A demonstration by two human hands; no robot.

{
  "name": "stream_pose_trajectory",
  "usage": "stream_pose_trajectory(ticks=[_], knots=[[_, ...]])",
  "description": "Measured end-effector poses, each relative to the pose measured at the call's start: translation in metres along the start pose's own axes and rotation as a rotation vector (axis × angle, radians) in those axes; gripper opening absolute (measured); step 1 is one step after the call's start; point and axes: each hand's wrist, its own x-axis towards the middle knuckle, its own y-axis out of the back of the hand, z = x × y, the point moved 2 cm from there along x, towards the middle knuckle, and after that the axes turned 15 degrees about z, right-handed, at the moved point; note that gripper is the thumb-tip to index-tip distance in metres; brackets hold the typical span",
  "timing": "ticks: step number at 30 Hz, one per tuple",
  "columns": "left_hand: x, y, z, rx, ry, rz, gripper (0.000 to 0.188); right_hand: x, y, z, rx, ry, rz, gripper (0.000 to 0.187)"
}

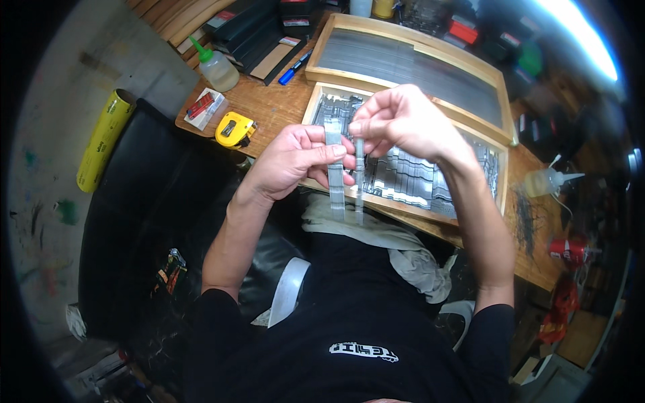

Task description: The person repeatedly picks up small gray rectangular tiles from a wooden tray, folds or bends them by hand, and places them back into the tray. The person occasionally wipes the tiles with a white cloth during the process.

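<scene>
My left hand [289, 160] is closed on a bundle of thin, flat metal strips [336, 191], its thumb pressed on their face. Just to the right, my right hand [410, 127] pinches the upper end of a narrower metal strip [360, 191]; whether that is one piece or several together, I cannot tell. Both hang upright, side by side, left fingertips reaching toward the narrow one. Beneath and behind my hands lies a shallow wooden tray [312, 111] filled with rows of shiny metal strips [403, 176]. My right hand and wrist hide part of it.
Behind the tray rests a second wooden frame [507, 101] with a grey panel. Leftward on the table are a yellow tape measure [234, 129], a blue marker [294, 68] and a green-tipped bottle [218, 72]. Another bottle [543, 181] and a red can [566, 250] stand right. Cloth [420, 258] covers my lap.
</scene>
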Motion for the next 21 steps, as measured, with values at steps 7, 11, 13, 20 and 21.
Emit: stream_pose_trajectory(ticks=[7, 11, 13, 20, 21], knots=[[-0.005, -0.008, -0.007, -0.031, -0.004, 0.006, 0.027, -0.011, -0.020, 0.013, 0.071, 0.066, 0.071, 0.017], [-0.016, -0.003, -0.012, 0.046, -0.019, 0.070, 0.025, -0.008, -0.030, 0.015, 0.062, 0.122, 0.000, 0.019], [-0.026, -0.002, -0.014, 0.084, -0.023, 0.115, 0.020, -0.004, -0.023, 0.016, 0.025, 0.164, 0.152, 0.024], [-0.073, -0.016, -0.010, 0.667, -0.508, 0.149, 0.017, 0.022, 0.001, 0.052, -0.465, 0.398, 0.415, 0.029], [-0.072, -0.019, -0.016, 0.752, -0.590, 0.178, 0.016, 0.024, -0.003, 0.055, -0.449, 0.369, 0.350, 0.029]])
